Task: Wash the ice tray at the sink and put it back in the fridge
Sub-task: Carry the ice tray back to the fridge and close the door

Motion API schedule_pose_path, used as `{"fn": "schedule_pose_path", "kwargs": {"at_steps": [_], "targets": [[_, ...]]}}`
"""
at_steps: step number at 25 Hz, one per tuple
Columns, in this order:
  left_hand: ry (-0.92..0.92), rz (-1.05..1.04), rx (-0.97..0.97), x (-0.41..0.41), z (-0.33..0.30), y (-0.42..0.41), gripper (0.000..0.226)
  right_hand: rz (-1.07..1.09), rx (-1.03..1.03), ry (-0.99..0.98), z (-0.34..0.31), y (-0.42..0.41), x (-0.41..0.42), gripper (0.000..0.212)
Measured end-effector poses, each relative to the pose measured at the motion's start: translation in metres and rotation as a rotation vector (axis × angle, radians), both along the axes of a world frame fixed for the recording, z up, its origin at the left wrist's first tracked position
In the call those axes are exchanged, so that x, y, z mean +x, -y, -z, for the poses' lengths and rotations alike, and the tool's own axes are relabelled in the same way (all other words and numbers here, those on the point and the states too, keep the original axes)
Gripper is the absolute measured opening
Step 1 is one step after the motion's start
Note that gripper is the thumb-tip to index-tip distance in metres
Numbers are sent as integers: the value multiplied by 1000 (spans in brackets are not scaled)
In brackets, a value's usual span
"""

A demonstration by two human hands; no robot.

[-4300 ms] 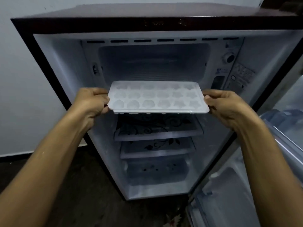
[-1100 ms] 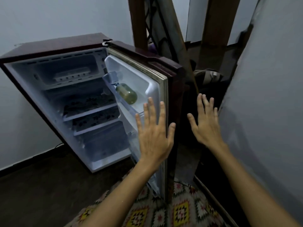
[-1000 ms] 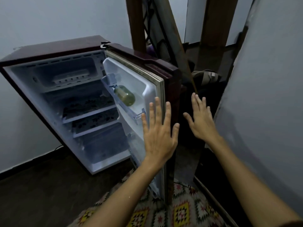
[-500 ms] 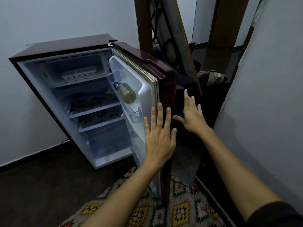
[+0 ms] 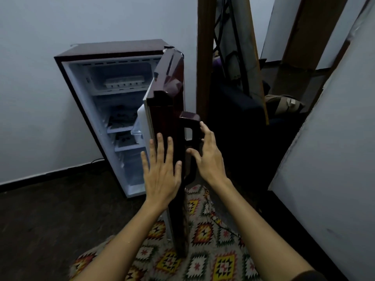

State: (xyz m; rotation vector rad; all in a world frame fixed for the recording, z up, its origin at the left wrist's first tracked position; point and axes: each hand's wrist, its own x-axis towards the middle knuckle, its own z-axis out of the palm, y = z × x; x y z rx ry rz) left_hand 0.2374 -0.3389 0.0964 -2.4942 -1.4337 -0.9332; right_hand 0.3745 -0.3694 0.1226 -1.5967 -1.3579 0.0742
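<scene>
The fridge (image 5: pixel 89 102) stands open at the far left, its door (image 5: pixel 172 110) half swung. The ice tray (image 5: pixel 124 81), light, stiff and probably slippery, best held by both short ends, lies on the top shelf. Left hand (image 5: pixel 161 175) and right hand (image 5: pixel 209 157) are spread open, empty, either side of the door's edge.

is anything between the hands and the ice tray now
Yes. The ice tray lies in the fridge's top compartment, and the half-closed fridge door stands between it and both hands: left hand at its edge, right hand by the handle.
</scene>
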Motion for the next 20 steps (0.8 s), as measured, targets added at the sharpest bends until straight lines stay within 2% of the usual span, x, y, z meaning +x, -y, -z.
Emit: {"fn": "schedule_pose_path", "kwargs": {"at_steps": [3,8,13,20], "targets": [[9,-82,-13,-30,1,-14,66,-110,-22,-24,-7,-19,-22,70],[8,-228,-43,-78,-4,-49,67,-289,-119,8,-21,-68,-64,75],[-1,-322,-61,-124,-3,-92,65,-379,-113,20,-19,-119,-109,68],[-11,-363,-65,-183,7,-168,61,-477,-103,-48,-7,-197,-165,71]]}}
